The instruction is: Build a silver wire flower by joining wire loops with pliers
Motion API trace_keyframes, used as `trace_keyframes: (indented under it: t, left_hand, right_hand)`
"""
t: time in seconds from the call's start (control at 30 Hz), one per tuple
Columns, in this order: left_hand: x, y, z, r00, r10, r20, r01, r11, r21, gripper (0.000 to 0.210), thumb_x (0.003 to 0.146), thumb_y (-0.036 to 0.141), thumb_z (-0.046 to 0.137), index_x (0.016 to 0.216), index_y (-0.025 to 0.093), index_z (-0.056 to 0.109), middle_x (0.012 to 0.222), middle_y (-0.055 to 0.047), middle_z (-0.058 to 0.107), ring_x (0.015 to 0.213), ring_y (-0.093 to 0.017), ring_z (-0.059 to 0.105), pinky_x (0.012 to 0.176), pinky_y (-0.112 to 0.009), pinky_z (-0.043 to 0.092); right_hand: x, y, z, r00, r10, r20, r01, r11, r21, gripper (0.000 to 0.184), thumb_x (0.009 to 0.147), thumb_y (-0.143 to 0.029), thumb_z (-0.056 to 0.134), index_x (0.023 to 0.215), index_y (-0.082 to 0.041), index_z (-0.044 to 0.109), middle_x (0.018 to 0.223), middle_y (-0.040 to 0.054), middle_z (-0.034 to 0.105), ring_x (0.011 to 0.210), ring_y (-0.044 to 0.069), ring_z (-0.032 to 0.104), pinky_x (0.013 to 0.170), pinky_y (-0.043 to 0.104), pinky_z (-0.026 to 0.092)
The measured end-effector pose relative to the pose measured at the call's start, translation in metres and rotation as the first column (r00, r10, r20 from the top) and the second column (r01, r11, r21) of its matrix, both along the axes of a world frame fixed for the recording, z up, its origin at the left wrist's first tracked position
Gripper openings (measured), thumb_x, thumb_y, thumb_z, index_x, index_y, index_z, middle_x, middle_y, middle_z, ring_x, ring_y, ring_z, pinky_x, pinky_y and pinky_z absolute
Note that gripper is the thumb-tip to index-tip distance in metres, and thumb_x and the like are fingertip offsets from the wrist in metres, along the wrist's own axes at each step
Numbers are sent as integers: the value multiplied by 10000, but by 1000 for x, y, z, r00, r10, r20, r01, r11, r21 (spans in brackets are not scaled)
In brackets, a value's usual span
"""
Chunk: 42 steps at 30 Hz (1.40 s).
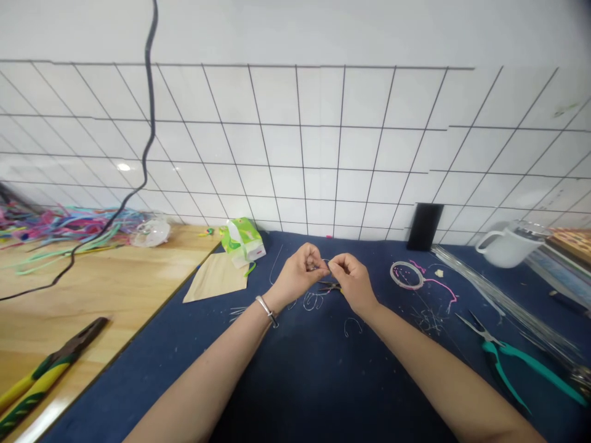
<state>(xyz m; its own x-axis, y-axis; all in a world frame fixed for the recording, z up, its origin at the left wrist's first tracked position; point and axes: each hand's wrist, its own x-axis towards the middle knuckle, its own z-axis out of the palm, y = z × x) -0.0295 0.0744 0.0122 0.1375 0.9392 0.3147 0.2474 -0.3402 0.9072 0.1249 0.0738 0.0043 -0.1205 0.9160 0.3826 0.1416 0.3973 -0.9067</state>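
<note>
Over the dark blue cloth [295, 381], my left hand [300, 271] and my right hand [353, 280] meet fingertip to fingertip. Both are closed in a pinch on a thin wire, mostly hidden by the fingers. Just below them lies a pair of pliers [329, 287], partly covered by my right hand. Curled pieces of silvery wire [313, 301] rest on the cloth beneath my hands. Another bent wire [353, 326] lies below my right hand. A bracelet [266, 311] circles my left wrist.
Teal-handled pliers [512, 354] and a wire bundle [503, 295] lie right, near a white mug [512, 245] and a round ring-shaped dish [407, 275]. Left are yellow-green pliers [50, 369], a green packet [242, 240] and colourful strands [69, 224]. A black cable [148, 92] hangs down.
</note>
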Motion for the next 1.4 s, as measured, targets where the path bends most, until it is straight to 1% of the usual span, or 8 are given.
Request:
trace_keyframes:
  t: [0.13,0.23,0.33,0.5,0.67,0.83,1.33,1.4]
  left_hand:
    - [-2,4,-3,998,-47,40,49,997,-61,262,687,178,635,913,166,502,740,-2,620,635,-100,576,559,-198,430]
    - [-3,5,-4,999,-30,42,33,998,-61,243,683,175,631,902,157,527,747,-6,615,638,-98,574,553,-192,425]
    - [-3,4,-4,1000,-24,8,25,998,-50,192,694,174,611,870,163,534,743,3,611,625,-90,561,538,-183,412]
    - [-1,2,-4,997,-4,-75,3,1000,-12,168,705,170,591,861,175,529,746,11,615,649,-98,567,562,-191,414]
    - [3,0,-4,986,41,-164,-35,999,38,134,714,170,579,840,183,535,739,15,623,635,-99,566,564,-199,407]
    - [5,-1,-5,986,26,-166,-20,999,37,179,697,126,571,862,185,537,747,12,641,657,-110,587,581,-206,420]
    - [4,2,-10,996,-83,-28,82,996,-29,193,702,163,605,871,169,512,715,0,613,623,-100,570,544,-190,419]
    - [4,2,-12,995,-97,10,97,994,-59,205,695,165,616,868,167,507,712,0,614,609,-95,563,532,-185,417]
  right_hand:
    - [0,1,0,995,-9,101,1,997,77,141,800,-291,498,721,-199,571,711,-3,543,675,133,480,666,257,377]
    - [0,4,1,986,-21,166,3,994,107,154,808,-311,504,738,-199,584,719,1,557,682,136,491,666,257,376]
    - [1,6,1,970,-69,234,37,990,137,163,794,-337,529,734,-199,592,693,-5,558,651,130,489,642,254,373]
    - [1,6,2,946,-131,296,72,977,202,120,787,-268,515,742,-195,598,708,-14,579,655,120,501,655,243,380]
    - [1,3,1,953,-147,266,89,972,217,115,787,-232,502,744,-187,600,719,-13,587,668,117,518,661,233,391]
    - [-1,1,-2,968,-155,200,124,979,159,138,796,-270,501,735,-180,586,710,-11,584,660,118,523,645,230,403]
    - [-2,0,-6,984,-130,123,113,984,136,142,807,-295,488,747,-180,544,700,-18,548,650,113,504,642,229,407]
    - [-1,3,-6,987,-101,128,86,989,122,142,807,-298,491,745,-180,541,696,-19,544,644,111,501,628,223,405]
